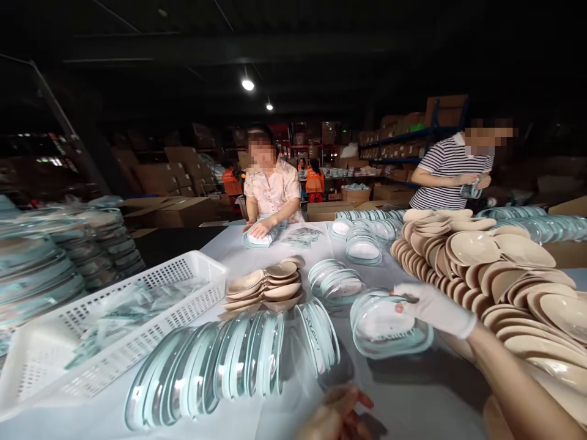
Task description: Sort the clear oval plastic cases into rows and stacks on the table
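Note:
In a white glove, my right hand is closed on the upper edge of a clear oval pouch with a pale teal rim, a white insert and dark lettering. My left hand is bare and blurred at the bottom edge, its fingers loosely bent and apart, with nothing visible in them. Ahead of it a row of similar clear pouches stands on edge, with a few lettered ones at its right end. Beyond the held pouch lies another small stack of pouches.
Many nested beige cup-shaped pads crowd the right side. A smaller stack of pads sits mid-table. A white perforated basket with small packets stands left, beside tall pouch piles. Two people handle pouches opposite.

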{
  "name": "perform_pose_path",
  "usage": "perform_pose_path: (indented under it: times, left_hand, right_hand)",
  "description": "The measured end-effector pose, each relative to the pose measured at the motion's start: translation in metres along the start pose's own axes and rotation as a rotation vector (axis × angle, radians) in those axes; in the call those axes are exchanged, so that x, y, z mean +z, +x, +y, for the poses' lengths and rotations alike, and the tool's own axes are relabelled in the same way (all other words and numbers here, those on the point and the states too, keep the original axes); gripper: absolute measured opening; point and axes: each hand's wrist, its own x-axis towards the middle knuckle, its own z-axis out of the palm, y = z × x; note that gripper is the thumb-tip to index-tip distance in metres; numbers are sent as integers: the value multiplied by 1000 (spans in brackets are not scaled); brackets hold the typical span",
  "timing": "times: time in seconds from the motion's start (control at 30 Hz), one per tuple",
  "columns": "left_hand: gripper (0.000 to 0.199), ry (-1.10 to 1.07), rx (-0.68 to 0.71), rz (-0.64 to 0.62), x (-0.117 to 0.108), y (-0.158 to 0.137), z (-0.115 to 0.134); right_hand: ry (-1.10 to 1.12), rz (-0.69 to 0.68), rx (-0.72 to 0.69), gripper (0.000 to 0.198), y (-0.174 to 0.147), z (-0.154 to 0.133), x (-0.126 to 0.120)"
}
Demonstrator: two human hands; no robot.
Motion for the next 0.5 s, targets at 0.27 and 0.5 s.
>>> perform_pose_path:
  times: [0.27, 0.5]
  left_hand:
    - [52, 381, 736, 705, -23, -5, 12]
    - [60, -129, 605, 762, -34, 3, 21]
  right_hand:
    - [-519, 256, 78, 34, 83, 28, 75]
    - [36, 145, -21, 53, 61, -15, 130]
